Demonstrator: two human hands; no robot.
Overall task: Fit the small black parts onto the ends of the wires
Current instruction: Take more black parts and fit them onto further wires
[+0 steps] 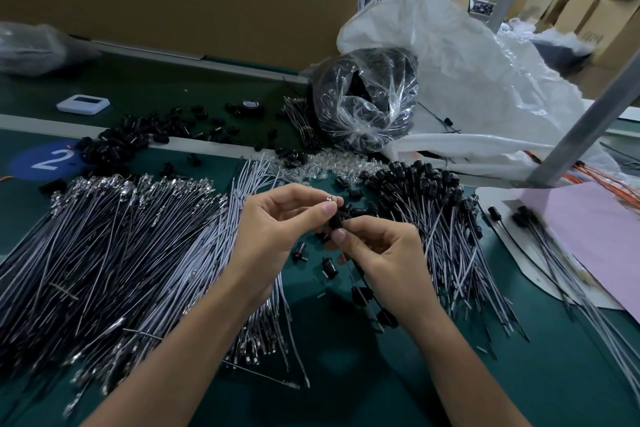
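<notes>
Small black cylindrical plastic part (335,221) sits pinched between the fingertips of both hands, the left hand (277,218) also holding a thin wire's metal terminal (330,198) just above it. Right hand (377,253) clamps the part from below. Right of the hands lies a heap of finished wires with black caps (426,191); left of them a far bigger spread of bare grey and black wires with shiny crimped ends (121,229) waits, so most work seems left. Loose glossy parts (325,263) dot the green surface (346,374) beneath.
</notes>
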